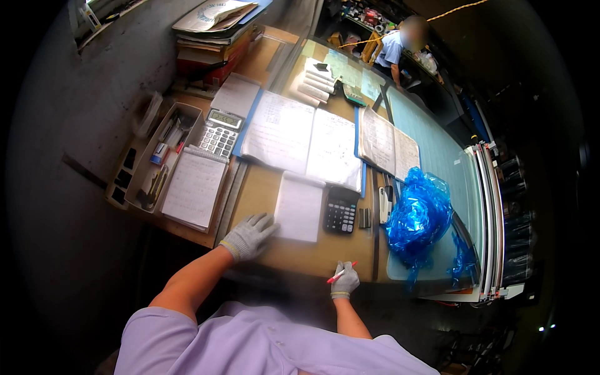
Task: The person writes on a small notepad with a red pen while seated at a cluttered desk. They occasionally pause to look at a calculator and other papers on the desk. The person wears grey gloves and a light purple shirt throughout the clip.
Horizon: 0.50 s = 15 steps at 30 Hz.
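Note:
My left hand (251,236), in a pale knitted glove, lies flat on the brown tabletop with its fingertips by the lower left edge of a white notepad (300,209). At the table's front edge, my gloved right hand (345,280) is closed round a red pen (342,273), held aslant. The pad's page looks mostly blank. Just right of it sits a black calculator (340,211), with a small box of staples or similar dark block (365,218) beside it. Beyond the pad, a large open ledger (284,131) with handwritten pages lies on a blue cover.
A crumpled blue plastic bag (419,215) lies on the right, near a stapler (385,205). A second open book (387,142) is behind it. At left are a silver calculator (220,132), a spiral notepad (195,187) and a stationery box (139,190). A person (392,53) bends at the back.

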Each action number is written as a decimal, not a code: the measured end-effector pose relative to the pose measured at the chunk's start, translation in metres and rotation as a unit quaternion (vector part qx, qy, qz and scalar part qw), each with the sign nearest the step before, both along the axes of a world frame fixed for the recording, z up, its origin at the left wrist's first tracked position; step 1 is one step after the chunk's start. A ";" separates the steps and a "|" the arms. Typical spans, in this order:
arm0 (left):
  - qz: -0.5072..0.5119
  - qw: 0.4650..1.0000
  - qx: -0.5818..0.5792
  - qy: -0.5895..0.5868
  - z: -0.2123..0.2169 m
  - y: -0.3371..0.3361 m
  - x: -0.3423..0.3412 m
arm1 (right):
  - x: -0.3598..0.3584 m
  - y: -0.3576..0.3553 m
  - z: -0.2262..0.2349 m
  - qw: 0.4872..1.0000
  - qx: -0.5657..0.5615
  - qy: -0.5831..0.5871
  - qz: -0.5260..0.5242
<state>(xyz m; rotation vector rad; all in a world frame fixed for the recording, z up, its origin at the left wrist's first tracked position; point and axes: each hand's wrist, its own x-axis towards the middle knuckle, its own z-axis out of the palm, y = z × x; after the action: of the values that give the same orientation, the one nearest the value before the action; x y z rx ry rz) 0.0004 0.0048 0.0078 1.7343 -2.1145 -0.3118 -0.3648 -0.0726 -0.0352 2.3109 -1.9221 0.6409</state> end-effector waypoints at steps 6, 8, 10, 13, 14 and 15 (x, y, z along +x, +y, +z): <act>-0.004 1.000 -0.014 0.003 -0.003 0.000 0.000 | -0.002 0.000 -0.001 1.000 -0.003 0.000 0.004; -0.005 1.000 -0.019 0.008 -0.003 0.000 0.000 | -0.002 0.000 -0.001 1.000 0.001 0.003 0.001; -0.008 1.000 -0.026 0.013 -0.002 0.000 0.001 | -0.002 0.000 -0.002 1.000 0.008 0.007 -0.008; -0.012 1.000 -0.024 0.012 -0.002 0.000 0.001 | -0.003 -0.001 -0.005 1.000 0.003 -0.005 -0.007; -0.012 1.000 -0.024 0.011 -0.001 -0.001 0.001 | -0.003 -0.001 -0.004 1.000 0.000 -0.005 -0.005; -0.012 1.000 -0.024 0.009 -0.001 -0.001 0.001 | -0.002 0.000 -0.003 1.000 -0.003 -0.005 -0.003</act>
<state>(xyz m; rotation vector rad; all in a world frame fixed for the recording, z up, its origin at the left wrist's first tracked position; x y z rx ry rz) 0.0015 0.0043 0.0067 1.6747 -2.1139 -0.2802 -0.3669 -0.0729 -0.0386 2.3018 -1.9287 0.6561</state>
